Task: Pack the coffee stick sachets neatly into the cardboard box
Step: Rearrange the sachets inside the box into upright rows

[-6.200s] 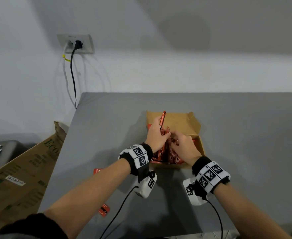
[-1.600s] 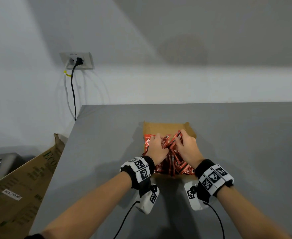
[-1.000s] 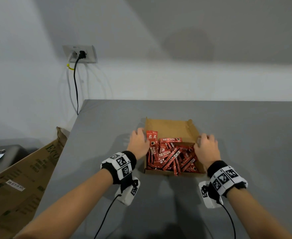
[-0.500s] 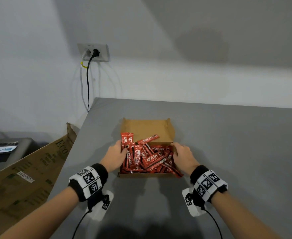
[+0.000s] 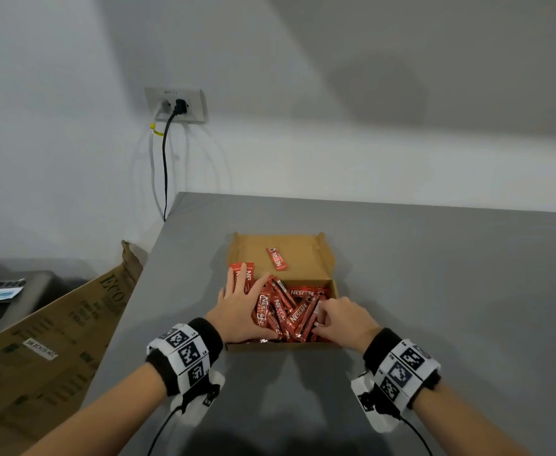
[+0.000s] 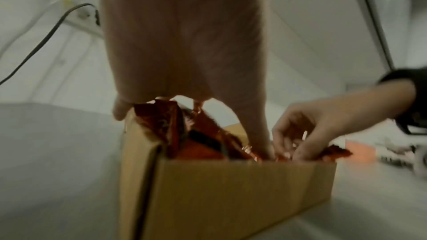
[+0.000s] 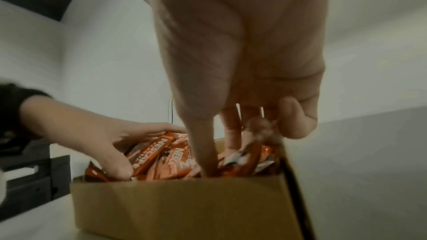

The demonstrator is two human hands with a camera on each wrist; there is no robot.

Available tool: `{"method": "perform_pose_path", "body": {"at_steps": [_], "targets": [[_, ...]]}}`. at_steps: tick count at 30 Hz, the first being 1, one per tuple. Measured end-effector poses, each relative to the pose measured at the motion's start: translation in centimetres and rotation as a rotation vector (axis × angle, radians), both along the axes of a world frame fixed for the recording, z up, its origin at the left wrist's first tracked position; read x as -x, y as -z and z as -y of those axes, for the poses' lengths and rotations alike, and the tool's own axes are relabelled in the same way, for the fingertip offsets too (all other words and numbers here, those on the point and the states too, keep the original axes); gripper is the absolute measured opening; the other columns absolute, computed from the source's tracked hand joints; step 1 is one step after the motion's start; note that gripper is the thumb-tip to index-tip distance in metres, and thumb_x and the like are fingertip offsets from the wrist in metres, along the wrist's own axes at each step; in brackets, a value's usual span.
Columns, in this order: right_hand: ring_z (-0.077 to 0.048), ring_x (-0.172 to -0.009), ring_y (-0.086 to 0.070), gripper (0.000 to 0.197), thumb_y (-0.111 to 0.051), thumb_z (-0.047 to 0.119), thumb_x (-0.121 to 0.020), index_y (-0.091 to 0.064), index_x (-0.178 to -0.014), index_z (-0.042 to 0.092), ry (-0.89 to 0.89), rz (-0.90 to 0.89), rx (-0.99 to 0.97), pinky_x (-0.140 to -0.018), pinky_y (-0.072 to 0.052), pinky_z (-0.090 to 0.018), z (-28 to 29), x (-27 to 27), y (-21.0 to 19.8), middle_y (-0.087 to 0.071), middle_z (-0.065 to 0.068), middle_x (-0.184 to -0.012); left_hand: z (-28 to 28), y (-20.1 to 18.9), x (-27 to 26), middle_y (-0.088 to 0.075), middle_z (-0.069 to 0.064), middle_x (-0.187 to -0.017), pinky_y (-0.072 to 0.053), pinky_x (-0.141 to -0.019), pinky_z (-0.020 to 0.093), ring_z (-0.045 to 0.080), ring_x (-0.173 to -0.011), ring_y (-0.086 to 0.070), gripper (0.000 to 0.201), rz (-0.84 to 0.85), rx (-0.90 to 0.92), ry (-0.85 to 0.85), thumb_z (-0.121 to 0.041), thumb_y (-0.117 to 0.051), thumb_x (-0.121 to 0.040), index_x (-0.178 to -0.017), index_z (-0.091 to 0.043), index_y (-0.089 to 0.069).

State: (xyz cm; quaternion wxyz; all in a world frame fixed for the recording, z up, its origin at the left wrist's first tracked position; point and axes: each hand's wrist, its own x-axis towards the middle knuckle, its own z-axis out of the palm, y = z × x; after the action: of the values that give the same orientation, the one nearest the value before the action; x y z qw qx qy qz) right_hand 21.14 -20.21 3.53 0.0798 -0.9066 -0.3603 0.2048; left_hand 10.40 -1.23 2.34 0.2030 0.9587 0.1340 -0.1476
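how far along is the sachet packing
Mostly done: the sachets are in the cardboard box, but jumbled. In hand: the left hand presses them flat while the right hand picks at some. Left: straightening them and the stray sachet on the lid.

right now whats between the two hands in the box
In the head view, a jumble of red coffee stick sachets fills the cardboard box between the left hand and the right hand.

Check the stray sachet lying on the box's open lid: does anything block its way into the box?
Nothing visible does. The stray sachet lies alone on the open lid, just behind the cardboard box. Its far end is open; left hand and right hand work nearer.
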Motion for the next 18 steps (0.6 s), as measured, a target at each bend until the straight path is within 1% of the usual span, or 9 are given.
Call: {"method": "perform_pose_path", "body": {"at_steps": [4, 6, 8, 9, 10, 12, 15, 16, 18], "targets": [[-0.018, -0.085, -0.061, 0.015, -0.067, 0.026, -0.083, -0.059, -0.091, 0.017, 0.001, -0.077, -0.116, -0.074, -0.049, -0.03, -0.5, 0.2, -0.1, -0.06, 0.002, -0.087, -0.9, 0.6, -0.2, 0.02, 0.009, -0.155, 0.0, -0.115, 0.053, 0.034, -0.14, 0.024, 0.111, 0.089, 0.004, 0.046, -0.059, -0.07, -0.07, -0.148, -0.033, 0.005], [-0.016, -0.081, -0.059, 0.013, -0.068, 0.024, -0.083, -0.058, -0.088, 0.017, -0.048, -0.112, -0.131, -0.072, -0.049, -0.028, -0.7, 0.1, -0.3, -0.058, 0.005, -0.083, -1.3, 0.7, -0.2, 0.015, 0.006, -0.157, 0.001, -0.115, 0.054, 0.031, -0.143, 0.018, 0.111, 0.083, -0.013, 0.067, -0.067, -0.064, -0.068, -0.148, -0.033, 0.005], [-0.014, -0.076, -0.056, 0.014, -0.067, 0.019, -0.083, -0.053, -0.08, 0.02, -0.094, -0.14, -0.131, -0.066, -0.046, -0.022, -0.5, -0.5, -0.7, -0.056, 0.007, -0.077, -1.6, 0.3, -0.1, 0.007, 0.004, -0.157, 0.0, -0.114, 0.056, 0.026, -0.145, 0.011, 0.113, 0.086, -0.006, 0.061, -0.083, -0.048, -0.06, -0.148, -0.033, 0.003], [-0.012, -0.072, -0.055, 0.018, -0.065, 0.015, -0.083, -0.05, -0.078, 0.022, -0.101, -0.159, -0.139, -0.062, -0.042, -0.018, -0.3, -1.0, -0.8, -0.053, 0.008, -0.074, -1.7, -0.2, -0.2, 0.003, 0.004, -0.157, -0.001, -0.114, 0.056, 0.025, -0.145, 0.006, 0.111, 0.105, 0.02, 0.042, -0.085, -0.04, -0.059, -0.148, -0.032, 0.001], [-0.01, -0.068, -0.053, 0.019, -0.062, 0.011, -0.084, -0.048, -0.078, 0.022, -0.095, -0.179, -0.149, -0.059, -0.039, -0.014, -0.1, -1.6, -1.0, -0.051, 0.01, -0.072, -1.9, -0.7, -0.3, -0.002, 0.004, -0.157, -0.003, -0.115, 0.056, 0.024, -0.145, 0.0, 0.104, 0.132, 0.05, 0.019, -0.083, -0.038, -0.065, -0.149, -0.031, -0.002], [-0.008, -0.064, -0.05, 0.014, -0.057, 0.008, -0.087, -0.045, -0.084, 0.017, -0.053, -0.189, -0.178, -0.053, -0.036, -0.012, 0.1, -2.6, -1.4, -0.049, 0.01, -0.072, -2.4, -1.9, -0.8, -0.011, 0.006, -0.155, -0.009, -0.116, 0.054, 0.024, -0.143, -0.01, 0.08, 0.197, 0.066, -0.015, -0.064, -0.041, -0.084, -0.149, -0.027, -0.011], [-0.007, -0.062, -0.051, 0.007, -0.049, 0.01, -0.092, -0.043, -0.093, 0.011, 0.073, -0.119, -0.297, -0.051, -0.038, -0.013, -1.0, -3.7, -1.5, -0.054, 0.003, -0.078, -3.2, -3.2, -1.6, -0.02, 0.008, -0.151, -0.015, -0.116, 0.05, 0.024, -0.14, -0.018, 0.057, 0.246, 0.013, -0.051, -0.044, -0.045, -0.094, -0.143, -0.022, -0.027], [-0.01, -0.063, -0.052, 0.006, -0.049, 0.012, -0.093, -0.045, -0.096, 0.008, 0.11, -0.083, -0.319, -0.055, -0.042, -0.016, -1.7, -4.2, -1.3, -0.057, -0.002, -0.082, -3.4, -3.3, -1.8, -0.023, 0.008, -0.15, -0.017, -0.116, 0.049, 0.024, -0.139, -0.02, 0.054, 0.244, 0.009, -0.058, -0.041, -0.045, -0.094, -0.142, -0.021, -0.03], [-0.016, -0.069, -0.054, 0.016, -0.05, 0.021, -0.093, -0.052, -0.098, 0.006, 0.141, -0.042, -0.257, -0.066, -0.051, -0.028, -4.0, -5.2, -0.7, -0.06, -0.008, -0.088, -3.5, -3.3, -2.0, -0.026, 0.007, -0.148, -0.022, -0.115, 0.047, 0.022, -0.137, -0.025, 0.049, 0.231, 0.019, -0.056, -0.039, -0.046, -0.095, -0.139, -0.021, -0.035]]}}
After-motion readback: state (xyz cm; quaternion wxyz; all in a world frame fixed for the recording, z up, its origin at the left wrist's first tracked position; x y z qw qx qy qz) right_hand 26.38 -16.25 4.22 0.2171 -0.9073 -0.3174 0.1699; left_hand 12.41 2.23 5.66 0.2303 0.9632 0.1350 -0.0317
